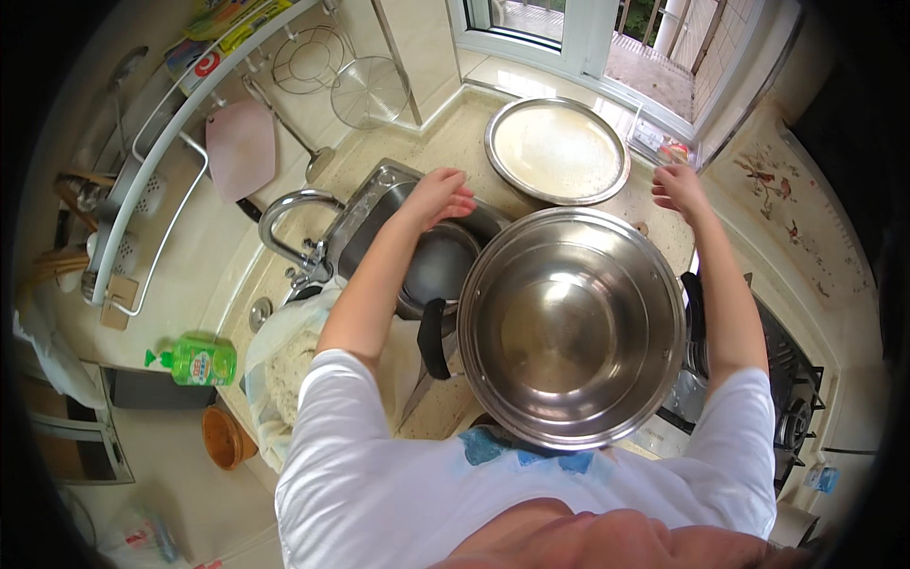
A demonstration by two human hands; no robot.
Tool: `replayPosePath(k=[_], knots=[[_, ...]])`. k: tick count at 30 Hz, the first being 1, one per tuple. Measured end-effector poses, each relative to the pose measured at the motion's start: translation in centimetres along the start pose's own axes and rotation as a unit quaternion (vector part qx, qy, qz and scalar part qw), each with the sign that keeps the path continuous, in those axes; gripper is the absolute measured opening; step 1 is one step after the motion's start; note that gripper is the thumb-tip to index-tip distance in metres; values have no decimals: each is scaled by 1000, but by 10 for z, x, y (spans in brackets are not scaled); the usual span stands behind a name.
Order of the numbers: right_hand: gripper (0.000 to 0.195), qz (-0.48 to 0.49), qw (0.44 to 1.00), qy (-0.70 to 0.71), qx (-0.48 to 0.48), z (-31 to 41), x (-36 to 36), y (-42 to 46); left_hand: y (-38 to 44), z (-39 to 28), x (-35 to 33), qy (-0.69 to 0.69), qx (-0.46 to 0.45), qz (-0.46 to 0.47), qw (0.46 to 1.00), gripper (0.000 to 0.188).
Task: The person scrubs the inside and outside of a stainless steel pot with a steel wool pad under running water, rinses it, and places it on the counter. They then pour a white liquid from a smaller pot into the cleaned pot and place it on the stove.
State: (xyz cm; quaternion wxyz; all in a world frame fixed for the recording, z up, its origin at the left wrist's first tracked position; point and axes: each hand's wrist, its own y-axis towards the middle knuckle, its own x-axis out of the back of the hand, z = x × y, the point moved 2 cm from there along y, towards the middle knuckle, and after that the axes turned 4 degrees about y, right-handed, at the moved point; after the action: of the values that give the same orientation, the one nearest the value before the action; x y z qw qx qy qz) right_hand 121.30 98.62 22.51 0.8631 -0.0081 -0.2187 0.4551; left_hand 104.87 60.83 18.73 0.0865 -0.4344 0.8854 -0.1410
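Above the sink (377, 220), my left hand (446, 193) hovers with its fingers apart and nothing in it. My right hand (679, 188) is raised to the right of a round metal dish (618, 181), apart from it, with loosely bent fingers and no object visible in them. The dish holds a smooth cream-coloured layer. Between my forearms stands a large stainless steel pot (569, 341), its inside bare, with black side handles (432, 340). A smaller metal pan (441, 263) sits in the sink below my left hand.
A chrome faucet (284, 213) arches beside the sink. Cloth (284, 377) covers something at my left, near a green soap bottle (202, 360). The gas stove (789, 398) lies right. A wall rack (149, 142) with hanging utensils is at left; a window (576, 43) is ahead.
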Motion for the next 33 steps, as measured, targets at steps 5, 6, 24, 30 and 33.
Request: replayPosePath(k=[5,6,24,30,33], knots=[[34,22,994,-9,-103,-20,-55,81,83,0,-19,2,1,-9,1000,24],[35,-27,996,-11,-87,-25,-63,89,91,2,-21,3,1,19,1000,21],[49,-216,951,-187,120,-30,-60,120,117,-12,-14,-75,-123,35,989,14],[51,-237,952,-137,139,13,-45,97,89,-66,-11,-47,-179,37,982,17],[48,-210,967,-50,134,39,-38,76,65,-93,-13,-36,-191,35,980,17]])
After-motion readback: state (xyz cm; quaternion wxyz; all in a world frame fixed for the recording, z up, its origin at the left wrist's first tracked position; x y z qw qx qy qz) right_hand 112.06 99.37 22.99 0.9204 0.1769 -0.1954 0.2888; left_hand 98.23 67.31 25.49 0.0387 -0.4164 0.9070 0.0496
